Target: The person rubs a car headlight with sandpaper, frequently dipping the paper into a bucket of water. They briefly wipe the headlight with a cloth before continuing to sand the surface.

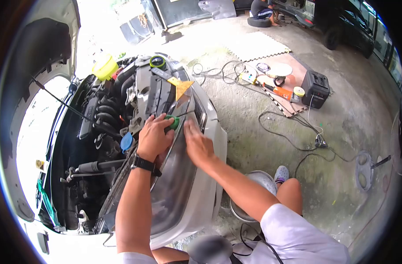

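My left hand, with a dark watch at the wrist, has its fingers curled over a green roll of tape at the headlight's inner edge. Part of the roll is hidden by the fingers. My right hand lies with straight fingers on the upper part of the headlight, just right of the roll. The headlight lens looks hazy grey. Beyond both hands, a yellow triangular scraper rests on the car's front end, near a yellow-green ring-shaped roll.
The engine bay lies open to the left under a raised hood. A metal basin stands by my leg. Cables, an orange power tool and a black power box are on the floor. Farther back, a person sits on a tire.
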The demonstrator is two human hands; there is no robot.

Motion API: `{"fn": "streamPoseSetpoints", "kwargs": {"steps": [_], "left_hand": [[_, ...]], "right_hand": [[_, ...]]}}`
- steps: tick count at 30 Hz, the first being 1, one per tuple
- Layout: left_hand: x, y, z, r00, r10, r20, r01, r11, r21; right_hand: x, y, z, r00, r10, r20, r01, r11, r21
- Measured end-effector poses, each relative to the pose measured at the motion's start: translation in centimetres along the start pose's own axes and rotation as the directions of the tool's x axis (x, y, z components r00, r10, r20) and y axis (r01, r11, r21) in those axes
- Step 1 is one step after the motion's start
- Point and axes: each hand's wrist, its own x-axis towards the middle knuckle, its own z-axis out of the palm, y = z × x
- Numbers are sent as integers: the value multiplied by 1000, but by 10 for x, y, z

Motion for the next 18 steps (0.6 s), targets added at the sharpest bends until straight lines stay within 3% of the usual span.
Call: {"fn": "streamPoseSetpoints", "kwargs": {"steps": [2,5,6,9,10,11,13,14,17,18], "left_hand": [[-5,9,-3,999,-49,1,48,998,42],[0,2,-1,1000,-28,-1,28,999,43],[0,-2,2,1000,-27,12,27,999,33],[-2,9,-5,998,-62,24,61,998,25],[-2,9,-4,998,-66,9,65,997,51],[-3,7,-2,998,-64,10,63,997,53],[-1,3,-2,999,-47,24,46,999,25],[0,3,-2,998,-51,26,50,998,31],[-2,7,-2,998,-60,7,60,998,33],[-1,7,-3,997,-69,24,68,998,14]], "right_hand": [[17,12,-2,991,92,102,-98,993,62],[12,2,-4,989,107,103,-110,994,25],[-1,-5,2,998,60,8,-60,998,-19],[-1,13,9,999,-10,-51,12,999,35],[14,4,-22,968,148,201,-168,982,84],[12,5,-14,969,149,199,-169,982,86],[9,7,9,994,102,37,-103,993,50],[-5,2,14,996,-47,-75,40,996,-83],[-6,-2,-4,1000,8,19,-9,999,38],[6,3,-8,976,114,184,-126,990,56]]}}
